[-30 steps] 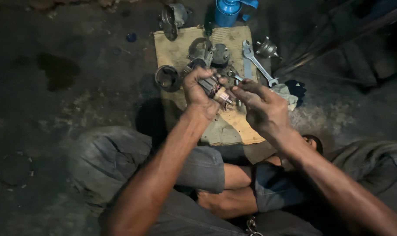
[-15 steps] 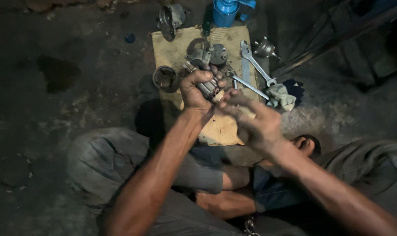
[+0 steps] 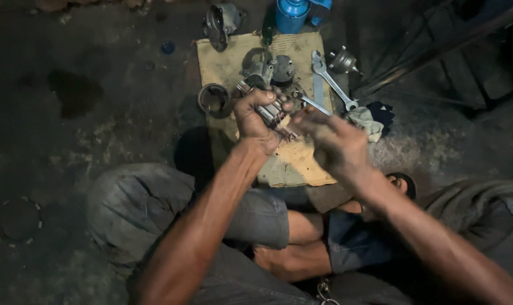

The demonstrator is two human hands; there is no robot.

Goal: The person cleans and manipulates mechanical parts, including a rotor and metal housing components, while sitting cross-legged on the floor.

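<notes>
The person is sitting on the dark floor [image 3: 70, 113] and looking down at a sheet of cardboard [image 3: 290, 164] that is lying flat in front of the knees. The left hand [image 3: 256, 116] is wrapping tightly around a small metal engine part [image 3: 272, 113], holding it just above the cardboard's middle; the part is showing only as a pale, ribbed metal end poking out of the fist toward 4 o'clock, so its long axis is running roughly from 10 o'clock to 4 o'clock. The right hand [image 3: 332, 141] is hovering at about 4 o'clock from that part, blurred and loosely curled, its fingertips pointing toward the exposed end and nearly touching it; whether it is pinching anything small is impossible to tell. The left hand is therefore the one carrying the part, and the right is the free one closest to its open end. Around them, a dark ring-shaped sleeve [image 3: 213, 100] is sitting at 9 o'clock from the left hand, a round metal housing [image 3: 282, 69] is lying at 12 o'clock, and an open-ended spanner [image 3: 331, 79] is lying slantwise at 1 o'clock, with a crumpled rag [image 3: 365, 121] just beside its lower end. A blue can [image 3: 292, 12] is standing past the cardboard's far edge.
</notes>
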